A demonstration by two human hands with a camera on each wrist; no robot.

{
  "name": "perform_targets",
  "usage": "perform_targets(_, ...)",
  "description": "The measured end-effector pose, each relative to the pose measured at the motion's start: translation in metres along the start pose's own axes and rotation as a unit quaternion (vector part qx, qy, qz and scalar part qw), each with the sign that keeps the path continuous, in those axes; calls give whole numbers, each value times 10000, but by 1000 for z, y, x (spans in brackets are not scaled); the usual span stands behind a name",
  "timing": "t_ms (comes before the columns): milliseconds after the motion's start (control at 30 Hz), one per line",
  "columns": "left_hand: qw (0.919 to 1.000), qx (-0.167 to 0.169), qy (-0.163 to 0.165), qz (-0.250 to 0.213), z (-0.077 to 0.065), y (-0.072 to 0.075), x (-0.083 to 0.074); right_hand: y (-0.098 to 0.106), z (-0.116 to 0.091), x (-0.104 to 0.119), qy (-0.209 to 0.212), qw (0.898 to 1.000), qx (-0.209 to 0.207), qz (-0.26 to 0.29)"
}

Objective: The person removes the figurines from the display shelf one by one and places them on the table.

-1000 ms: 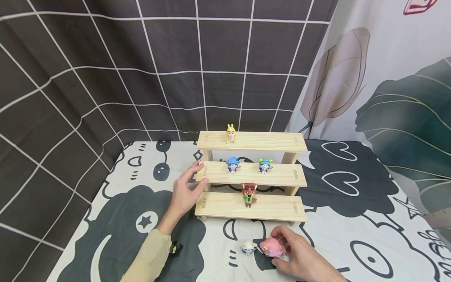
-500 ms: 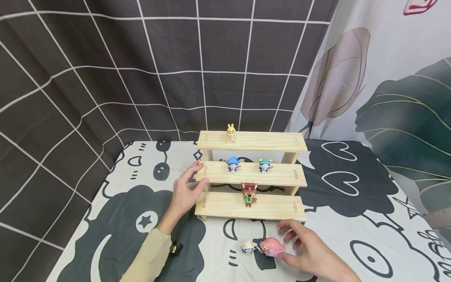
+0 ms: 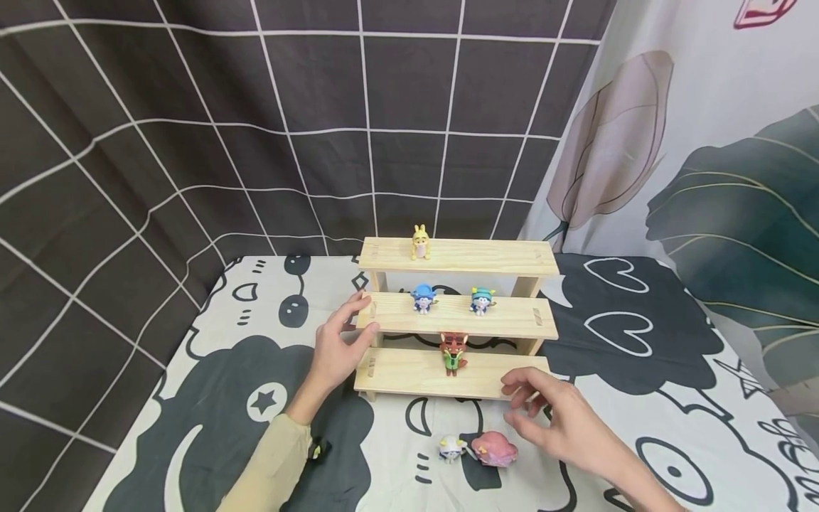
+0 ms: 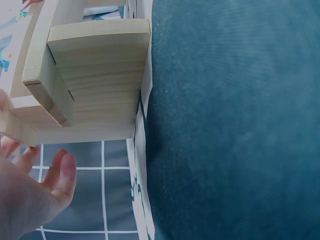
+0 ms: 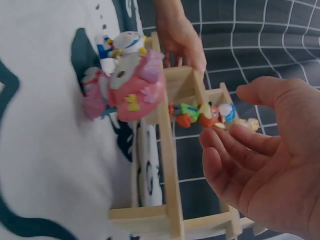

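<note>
My left hand [image 3: 340, 340] holds the left end of the middle tier of a three-tier wooden display shelf [image 3: 384, 373]; in the left wrist view some of its fingers [image 4: 66, 172] stick out free below the wood. Over the lower tier's front right edge, my right hand [image 3: 557, 419] hovers with loosely bent, spread fingers and nothing between them. Just left of and below it, a pink figurine [image 3: 494, 449] with a big rounded head rests on the cloth. Beside that stands a small white figurine [image 3: 451, 448] with yellow on its head.
A red-brown fox figurine [image 3: 453, 354] in green stands on the bottom tier. The middle tier bears a blue-hatted figurine [image 3: 423, 299] and a teal-hatted one [image 3: 481, 301]. On the top tier sits a yellow rabbit-eared figurine [image 3: 419, 242]. A dark grid curtain [image 3: 307, 163] hangs behind.
My right hand has let go of the pink figurine and moved up and to the right, towards the bottom tier. The figurine stays on the cloth. My left hand has not moved.
</note>
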State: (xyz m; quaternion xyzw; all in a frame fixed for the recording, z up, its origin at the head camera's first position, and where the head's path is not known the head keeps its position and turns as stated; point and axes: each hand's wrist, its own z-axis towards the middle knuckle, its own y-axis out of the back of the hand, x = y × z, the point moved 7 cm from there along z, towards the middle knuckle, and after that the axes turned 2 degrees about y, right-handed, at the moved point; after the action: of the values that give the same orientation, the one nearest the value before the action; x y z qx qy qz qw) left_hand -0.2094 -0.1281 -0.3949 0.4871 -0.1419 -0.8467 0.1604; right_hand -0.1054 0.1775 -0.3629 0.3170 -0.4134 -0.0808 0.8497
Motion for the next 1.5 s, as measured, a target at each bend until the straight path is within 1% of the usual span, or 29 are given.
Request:
perform_targets(300, 10000, -12, -1, -22, 1, 1, 2, 9, 30, 9, 260, 9996, -110, 31)
perform_targets(500, 10000, -13, -17, -5, 0, 1, 1, 12, 48, 7, 189, 9996, -190, -66)
perform_targets(667, 10000, -14, -29, -24, 1, 1, 1, 18, 64, 3, 77, 9996, -243, 112)
perform_targets(900, 10000, 6, -46, -24, 1, 0, 1, 26, 84, 4, 205, 9991, -305, 198)
perform_targets(1200, 10000, -19, -19, -35, 0, 1, 0, 37, 113, 1, 21, 9989, -401, 226)
perform_targets(1500, 10000, -49, 1, -30, 0, 1, 0, 41, 136, -1, 226, 9982, -562, 37)
